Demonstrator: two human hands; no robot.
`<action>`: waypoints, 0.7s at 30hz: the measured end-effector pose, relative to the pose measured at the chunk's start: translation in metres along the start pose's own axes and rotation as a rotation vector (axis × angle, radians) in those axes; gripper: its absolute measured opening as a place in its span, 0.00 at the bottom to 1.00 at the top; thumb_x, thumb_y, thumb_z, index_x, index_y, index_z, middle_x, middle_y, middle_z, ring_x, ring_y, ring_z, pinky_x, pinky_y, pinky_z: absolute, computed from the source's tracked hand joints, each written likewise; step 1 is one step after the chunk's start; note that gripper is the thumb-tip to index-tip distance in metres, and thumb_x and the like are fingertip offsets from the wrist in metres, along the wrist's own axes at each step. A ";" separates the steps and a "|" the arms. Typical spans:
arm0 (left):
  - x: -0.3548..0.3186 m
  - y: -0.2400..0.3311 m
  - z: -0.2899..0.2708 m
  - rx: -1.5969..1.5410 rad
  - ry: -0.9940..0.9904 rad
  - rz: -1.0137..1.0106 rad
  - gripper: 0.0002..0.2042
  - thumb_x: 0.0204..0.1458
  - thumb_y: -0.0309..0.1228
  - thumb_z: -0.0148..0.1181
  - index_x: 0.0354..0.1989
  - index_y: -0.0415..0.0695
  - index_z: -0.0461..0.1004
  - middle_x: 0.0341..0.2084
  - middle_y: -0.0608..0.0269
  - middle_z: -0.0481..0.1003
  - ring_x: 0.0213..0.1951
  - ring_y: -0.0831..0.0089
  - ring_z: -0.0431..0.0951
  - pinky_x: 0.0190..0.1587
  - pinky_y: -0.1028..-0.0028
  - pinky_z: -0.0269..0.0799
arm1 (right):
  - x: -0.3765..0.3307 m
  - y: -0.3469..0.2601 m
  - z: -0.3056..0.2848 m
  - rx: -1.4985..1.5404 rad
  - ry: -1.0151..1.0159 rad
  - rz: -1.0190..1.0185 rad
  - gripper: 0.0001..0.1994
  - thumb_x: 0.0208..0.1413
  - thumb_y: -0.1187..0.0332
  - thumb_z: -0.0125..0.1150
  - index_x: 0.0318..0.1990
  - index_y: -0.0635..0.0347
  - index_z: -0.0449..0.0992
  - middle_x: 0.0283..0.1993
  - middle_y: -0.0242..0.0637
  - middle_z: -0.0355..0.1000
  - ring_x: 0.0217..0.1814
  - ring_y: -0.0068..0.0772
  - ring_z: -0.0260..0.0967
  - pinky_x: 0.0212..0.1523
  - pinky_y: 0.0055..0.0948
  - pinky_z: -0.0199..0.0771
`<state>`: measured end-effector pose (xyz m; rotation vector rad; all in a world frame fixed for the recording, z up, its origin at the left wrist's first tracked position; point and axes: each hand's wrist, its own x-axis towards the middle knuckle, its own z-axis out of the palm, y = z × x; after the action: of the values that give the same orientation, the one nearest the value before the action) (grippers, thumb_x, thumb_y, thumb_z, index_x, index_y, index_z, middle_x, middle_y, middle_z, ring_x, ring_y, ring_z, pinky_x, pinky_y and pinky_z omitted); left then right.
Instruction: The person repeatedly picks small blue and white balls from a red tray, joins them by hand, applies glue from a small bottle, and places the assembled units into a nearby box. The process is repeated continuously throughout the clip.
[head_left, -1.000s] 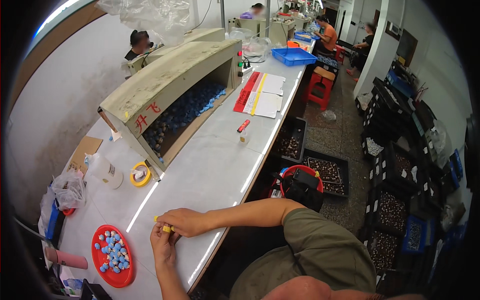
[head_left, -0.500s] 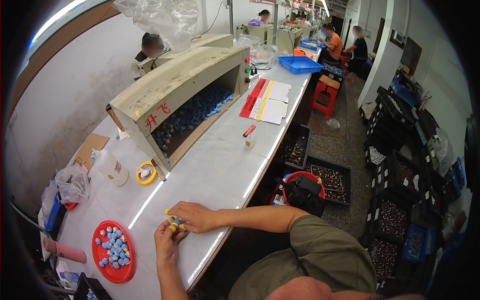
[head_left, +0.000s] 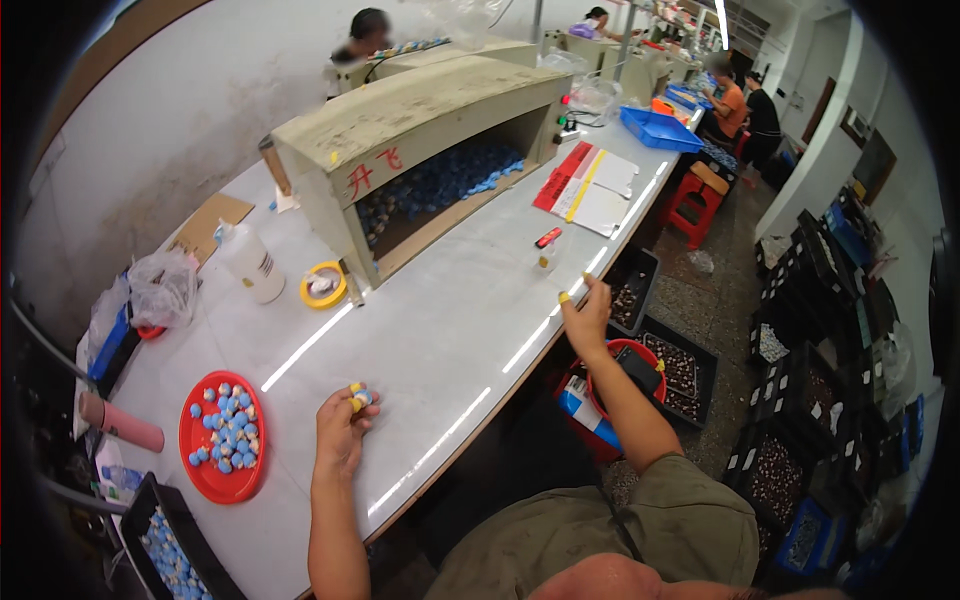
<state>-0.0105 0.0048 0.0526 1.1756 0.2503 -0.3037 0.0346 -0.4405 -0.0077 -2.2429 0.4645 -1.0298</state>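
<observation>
Holds a blue-and-white piece (head_left: 367, 398) in the left hand (head_left: 341, 432), near the red plate (head_left: 215, 487), to its right. Extends the right hand (head_left: 589, 318), loosely spread, well right of the plate.

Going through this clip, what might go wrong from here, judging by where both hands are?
The small blue-and-white piece sits at the fingertips of the left hand, so it might slip and roll across the smooth tabletop.

The right hand is close to the small red-capped container, which is near the table's front edge; a careless brush might tip it or knock it off.
</observation>
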 end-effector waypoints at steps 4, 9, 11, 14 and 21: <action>0.000 -0.003 0.001 0.014 0.016 0.005 0.11 0.59 0.22 0.54 0.49 0.34 0.73 0.40 0.52 0.79 0.35 0.74 0.81 0.33 0.83 0.77 | 0.015 0.002 0.008 -0.140 -0.079 -0.066 0.35 0.47 0.57 0.71 0.61 0.63 0.65 0.60 0.48 0.62 0.67 0.51 0.56 0.68 0.50 0.50; -0.001 -0.003 0.003 0.073 0.017 0.027 0.12 0.60 0.24 0.54 0.50 0.34 0.72 0.41 0.52 0.79 0.36 0.74 0.82 0.36 0.84 0.78 | 0.049 -0.005 0.043 -0.195 -0.114 -0.086 0.34 0.47 0.55 0.71 0.58 0.63 0.67 0.58 0.47 0.64 0.67 0.49 0.56 0.69 0.50 0.47; 0.001 -0.001 0.002 0.085 -0.001 0.006 0.13 0.60 0.24 0.55 0.52 0.34 0.71 0.42 0.52 0.79 0.38 0.74 0.81 0.37 0.83 0.78 | 0.066 -0.003 0.054 -0.165 -0.138 -0.096 0.25 0.49 0.61 0.69 0.51 0.64 0.70 0.52 0.47 0.68 0.62 0.49 0.61 0.64 0.47 0.57; 0.001 0.002 0.005 0.105 -0.025 -0.019 0.15 0.60 0.26 0.56 0.54 0.33 0.70 0.45 0.52 0.78 0.42 0.74 0.81 0.41 0.82 0.77 | 0.062 -0.013 0.071 0.126 -0.149 -0.183 0.17 0.51 0.68 0.69 0.46 0.63 0.71 0.45 0.49 0.73 0.51 0.49 0.70 0.53 0.41 0.69; 0.005 -0.003 -0.014 0.060 -0.050 -0.030 0.15 0.59 0.27 0.58 0.53 0.35 0.72 0.44 0.57 0.80 0.43 0.72 0.82 0.42 0.80 0.78 | -0.056 -0.175 0.053 0.779 -0.739 -0.354 0.14 0.55 0.74 0.64 0.49 0.67 0.74 0.37 0.42 0.76 0.38 0.30 0.75 0.40 0.27 0.73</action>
<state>-0.0078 0.0158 0.0429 1.2225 0.2160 -0.3686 0.0495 -0.2593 0.0508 -1.8037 -0.5779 -0.3493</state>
